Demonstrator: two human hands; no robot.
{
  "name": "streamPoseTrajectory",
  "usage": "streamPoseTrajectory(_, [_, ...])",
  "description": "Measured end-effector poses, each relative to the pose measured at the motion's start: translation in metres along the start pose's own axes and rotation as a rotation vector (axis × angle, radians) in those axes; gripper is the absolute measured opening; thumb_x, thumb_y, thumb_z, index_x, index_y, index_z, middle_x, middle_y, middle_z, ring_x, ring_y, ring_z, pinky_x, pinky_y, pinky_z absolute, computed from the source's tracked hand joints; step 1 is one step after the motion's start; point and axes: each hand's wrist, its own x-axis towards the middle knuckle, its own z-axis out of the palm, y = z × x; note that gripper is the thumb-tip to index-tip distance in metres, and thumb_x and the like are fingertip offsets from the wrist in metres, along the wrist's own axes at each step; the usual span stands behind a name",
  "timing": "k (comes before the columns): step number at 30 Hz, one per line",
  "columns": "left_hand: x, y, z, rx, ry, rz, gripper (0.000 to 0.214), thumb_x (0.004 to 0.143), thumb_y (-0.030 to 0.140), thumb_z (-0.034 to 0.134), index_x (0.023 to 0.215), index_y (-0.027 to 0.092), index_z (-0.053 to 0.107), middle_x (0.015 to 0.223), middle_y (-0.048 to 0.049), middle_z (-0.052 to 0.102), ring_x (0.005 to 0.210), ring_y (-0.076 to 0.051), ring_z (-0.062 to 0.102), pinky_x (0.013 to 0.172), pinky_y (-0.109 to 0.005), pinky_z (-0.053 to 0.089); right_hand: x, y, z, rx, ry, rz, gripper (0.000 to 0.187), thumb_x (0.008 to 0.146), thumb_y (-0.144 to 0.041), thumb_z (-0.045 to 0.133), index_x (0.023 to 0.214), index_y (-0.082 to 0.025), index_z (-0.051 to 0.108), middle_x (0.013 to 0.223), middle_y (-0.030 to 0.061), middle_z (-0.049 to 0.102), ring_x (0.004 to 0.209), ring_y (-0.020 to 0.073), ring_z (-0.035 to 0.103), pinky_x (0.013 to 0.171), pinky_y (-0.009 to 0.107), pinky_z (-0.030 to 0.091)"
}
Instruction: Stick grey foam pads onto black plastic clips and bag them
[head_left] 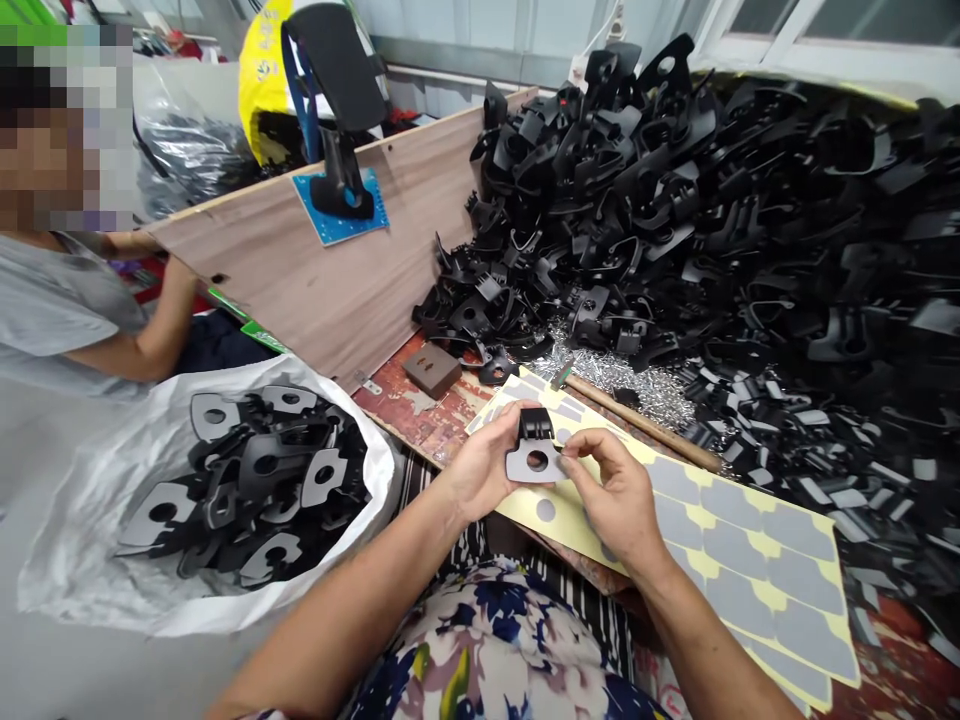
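Observation:
My left hand (pixel 487 465) is closed around one side of a black plastic bracket (pixel 535 424). Across the bracket's face lies a grey sticker (pixel 551 467) with a round hole. The thumb and forefinger of my right hand (pixel 615 490) pinch together at the right edge of the sticker and bracket. What exactly sits between those fingertips is too small to make out. Beneath both hands spreads a yellow backing sheet (pixel 679 545) with rows of grey stickers on it.
Black plastic parts (pixel 637 190) are heaped at the back right, beside small metal pieces (pixel 660 390). A hammer (pixel 637 418) and a brown block (pixel 432 370) lie nearby. Stickered brackets fill a white sack (pixel 382 470) at left. A wooden board (pixel 255 240) separates me from another person (pixel 67 310).

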Motion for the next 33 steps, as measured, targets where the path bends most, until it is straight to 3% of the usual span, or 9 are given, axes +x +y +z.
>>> streamPoseTrajectory(15, [0.001,-0.004,-0.005,-0.013,-0.027,-0.023,0.035,0.095,0.049,0.065,0.119,0.024,0.060,0.106,-0.0051,0.059,0.077,-0.017,0.063,0.067,-0.038,0.062,-0.001,0.010,0.001,-0.014,0.013,0.014,0.007,0.092,-0.028,0.069,0.096,-0.023,0.065,0.090,0.0025,0.066,0.089,0.0212,0.063,0.084,0.035,0.052])
streamPoseTrajectory(26, [0.001,-0.003,-0.005,-0.015,-0.032,-0.022,0.039,0.089,0.048,0.070,0.119,0.025,0.058,0.107,-0.0052,0.060,0.078,-0.017,0.063,0.069,-0.037,0.060,-0.001,0.004,0.001,-0.058,-0.001,0.008,0.004,0.092,-0.026,0.067,0.096,-0.024,0.065,0.091,0.0022,0.067,0.089,0.0214,0.064,0.085,0.036,0.052])
streamPoseTrajectory(30, [-0.003,-0.006,-0.002,0.096,-0.021,0.009,0.054,0.076,0.030,0.080,0.123,0.027,0.053,0.104,-0.0032,0.062,0.081,-0.018,0.064,0.072,-0.035,0.059,-0.001,-0.004,0.003,-0.182,-0.002,-0.073,0.002,0.093,-0.023,0.063,0.095,-0.025,0.063,0.090,0.0018,0.067,0.086,0.0213,0.065,0.082,0.035,0.053])
streamPoseTrajectory(33, [-0.002,-0.016,0.000,0.291,0.069,0.156,0.059,0.073,0.020,0.080,0.123,0.028,0.050,0.099,0.0002,0.062,0.080,-0.016,0.064,0.071,-0.028,0.055,-0.004,-0.007,0.010,-0.302,0.015,-0.157,0.009,0.095,-0.021,0.060,0.102,-0.026,0.057,0.090,0.0015,0.065,0.085,0.0213,0.066,0.077,0.035,0.055])
